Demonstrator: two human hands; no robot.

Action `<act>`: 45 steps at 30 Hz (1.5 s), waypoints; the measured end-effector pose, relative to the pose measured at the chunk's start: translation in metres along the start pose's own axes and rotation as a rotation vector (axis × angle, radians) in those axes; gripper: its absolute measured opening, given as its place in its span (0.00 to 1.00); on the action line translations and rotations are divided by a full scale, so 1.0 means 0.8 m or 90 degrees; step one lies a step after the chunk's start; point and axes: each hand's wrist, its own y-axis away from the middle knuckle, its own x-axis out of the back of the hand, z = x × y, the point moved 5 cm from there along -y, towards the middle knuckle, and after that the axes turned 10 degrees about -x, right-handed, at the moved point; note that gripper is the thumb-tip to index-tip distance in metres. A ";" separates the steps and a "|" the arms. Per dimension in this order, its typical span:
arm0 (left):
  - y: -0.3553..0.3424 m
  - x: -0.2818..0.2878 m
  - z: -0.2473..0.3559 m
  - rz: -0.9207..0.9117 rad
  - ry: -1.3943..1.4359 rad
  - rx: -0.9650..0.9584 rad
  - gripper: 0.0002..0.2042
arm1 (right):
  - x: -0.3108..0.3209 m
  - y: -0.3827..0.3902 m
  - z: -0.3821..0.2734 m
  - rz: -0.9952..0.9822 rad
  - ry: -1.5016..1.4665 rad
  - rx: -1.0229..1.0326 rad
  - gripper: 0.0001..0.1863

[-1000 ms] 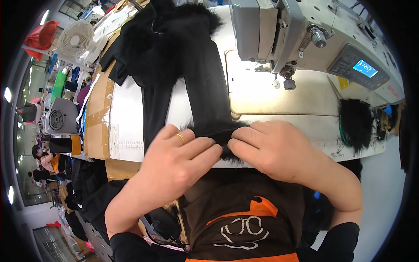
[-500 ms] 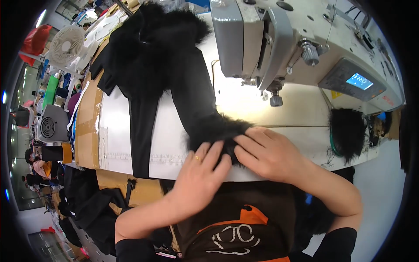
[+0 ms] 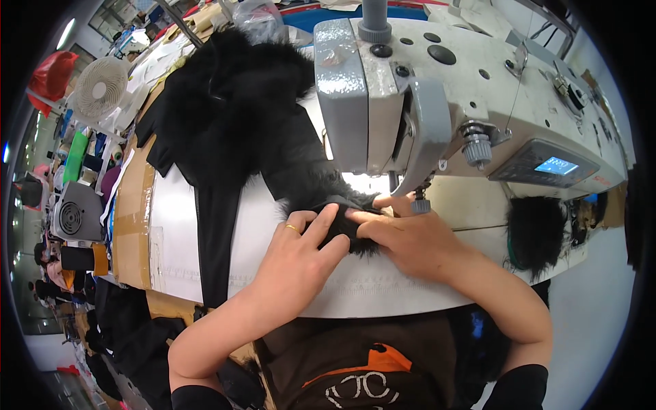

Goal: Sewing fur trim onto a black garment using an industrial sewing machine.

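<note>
**Black garment (image 3: 232, 116) with its furry end (image 3: 314, 188) at the sewing machine (image 3: 478, 102)**

The garment lies across the white worktop (image 3: 410, 297), its bulk to the left of the machine and 1 long narrow strip (image 3: 217, 239) hanging down toward the front edge. The furry end reaches right, close to the machine's lit stitching area.

2 bare hands work on that end. The left hand (image 3: 301, 256) has its fingers parted and bent, fingertips resting on the dark fabric; a gold ring (image 3: 292, 227) circles 1 finger. The right hand (image 3: 420, 242) sits just beside, its fingers close together at the fabric and partly behind the machine's front parts. Dark fur hides the fingertips, so I cannot tell whether either hand pinches the cloth or only presses it.

A black fur piece (image 3: 536, 229) lies near the worktop's right end, below a control panel with a lit blue screen (image 3: 557, 166). Taped cardboard (image 3: 133, 219) borders the left side, and a white fan (image 3: 100, 89) stands beyond.
</note>
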 end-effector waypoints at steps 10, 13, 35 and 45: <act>-0.052 0.003 -0.047 -0.085 0.281 0.034 0.08 | 0.017 -0.003 0.042 -0.055 -0.068 -0.105 0.18; -0.066 -0.006 -0.053 -0.063 0.243 0.063 0.05 | 0.025 -0.003 0.041 -0.015 -0.038 -0.210 0.13; -0.041 -0.017 -0.034 0.098 -0.150 -0.147 0.12 | 0.020 0.006 0.016 0.206 0.316 0.090 0.16; -0.037 -0.018 -0.040 0.182 -0.059 -0.190 0.12 | 0.016 0.008 0.023 0.179 0.303 0.080 0.19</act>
